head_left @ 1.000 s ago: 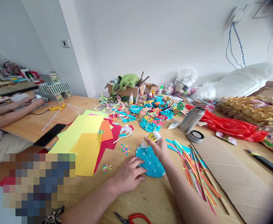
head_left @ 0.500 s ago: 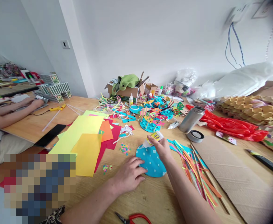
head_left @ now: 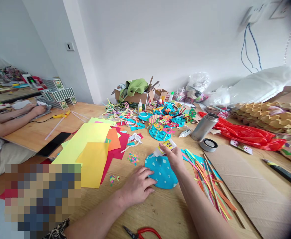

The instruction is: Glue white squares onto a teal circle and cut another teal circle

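A round blue piece point(head_left: 161, 174) with scattered pale dabs lies flat on the wooden table. My left hand point(head_left: 138, 184) rests at its left edge, fingers spread, the fingertips touching it. Above the far part of the blue piece, my right hand point(head_left: 172, 156) is wrapped round a white glue bottle point(head_left: 169, 145) with a yellow label, its nozzle tilted down to the left. Small heaps of coloured paper bits point(head_left: 133, 158) sit left of the blue piece. Beyond it stands a blue disc point(head_left: 160, 134) with colourful paper fish.
Yellow paper sheets point(head_left: 93, 166) lie at left, red-handled scissors point(head_left: 147, 230) at the front edge. On the right are paper strips point(head_left: 203, 176), cardboard point(head_left: 250, 189) and a steel flask point(head_left: 204, 126). Another person's hands point(head_left: 37, 111) work at far left.
My right hand and the glue bottle have shifted slightly to the right over the blue piece. My left hand has stayed in place.
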The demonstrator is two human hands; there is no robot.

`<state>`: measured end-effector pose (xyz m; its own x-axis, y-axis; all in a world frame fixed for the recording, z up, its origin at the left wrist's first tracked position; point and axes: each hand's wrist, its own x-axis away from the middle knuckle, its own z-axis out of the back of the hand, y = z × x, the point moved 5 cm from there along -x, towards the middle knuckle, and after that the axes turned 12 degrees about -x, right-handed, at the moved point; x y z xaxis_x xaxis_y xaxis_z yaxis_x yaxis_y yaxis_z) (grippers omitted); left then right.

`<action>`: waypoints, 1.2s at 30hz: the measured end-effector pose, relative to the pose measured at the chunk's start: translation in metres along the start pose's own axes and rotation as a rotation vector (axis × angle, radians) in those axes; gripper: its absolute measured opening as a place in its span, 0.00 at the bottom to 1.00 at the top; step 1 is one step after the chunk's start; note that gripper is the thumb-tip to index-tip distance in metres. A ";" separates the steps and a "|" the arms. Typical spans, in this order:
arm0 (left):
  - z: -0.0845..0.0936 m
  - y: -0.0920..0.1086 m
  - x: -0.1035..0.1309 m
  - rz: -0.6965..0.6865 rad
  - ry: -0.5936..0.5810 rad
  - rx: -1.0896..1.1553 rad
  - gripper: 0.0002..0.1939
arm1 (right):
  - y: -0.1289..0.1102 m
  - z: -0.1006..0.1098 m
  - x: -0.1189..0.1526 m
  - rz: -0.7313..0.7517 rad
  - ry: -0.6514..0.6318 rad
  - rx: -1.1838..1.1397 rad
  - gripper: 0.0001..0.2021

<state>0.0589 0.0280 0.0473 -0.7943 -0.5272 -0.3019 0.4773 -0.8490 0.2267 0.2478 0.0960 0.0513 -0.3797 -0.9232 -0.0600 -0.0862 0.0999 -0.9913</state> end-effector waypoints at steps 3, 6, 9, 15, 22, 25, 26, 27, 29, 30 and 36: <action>0.000 0.000 0.000 0.000 -0.001 0.000 0.12 | -0.003 0.001 0.001 -0.004 0.008 -0.015 0.23; 0.000 0.000 0.000 -0.002 0.001 0.002 0.12 | -0.007 0.000 0.003 -0.005 0.015 -0.021 0.23; 0.000 0.000 0.000 0.000 -0.001 0.002 0.12 | -0.009 -0.001 0.004 -0.008 0.014 -0.022 0.23; 0.000 0.000 0.000 -0.004 0.010 0.006 0.12 | -0.007 0.000 0.002 -0.005 0.006 -0.025 0.22; 0.001 0.001 0.000 -0.001 -0.002 0.011 0.12 | -0.006 0.002 0.002 -0.007 -0.013 -0.036 0.21; 0.001 0.001 0.000 -0.003 -0.006 0.008 0.12 | -0.005 0.003 0.001 -0.009 -0.009 -0.037 0.21; 0.001 0.001 0.000 -0.003 -0.005 0.005 0.12 | -0.005 0.003 0.001 -0.009 -0.007 -0.039 0.21; 0.001 0.001 0.000 -0.003 -0.003 0.003 0.12 | -0.005 0.003 0.001 -0.009 -0.005 -0.041 0.21; 0.001 0.000 0.000 -0.004 -0.001 0.000 0.12 | -0.006 0.004 0.001 -0.009 -0.003 -0.050 0.21; 0.001 0.000 0.000 -0.004 0.001 -0.001 0.12 | -0.006 0.004 0.001 -0.010 -0.002 -0.055 0.21; 0.000 0.000 0.000 -0.003 0.014 -0.001 0.12 | -0.007 0.004 0.001 -0.019 0.002 -0.109 0.21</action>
<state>0.0588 0.0276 0.0470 -0.7905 -0.5248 -0.3157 0.4750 -0.8508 0.2249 0.2519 0.0930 0.0575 -0.3788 -0.9246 -0.0405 -0.1929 0.1217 -0.9736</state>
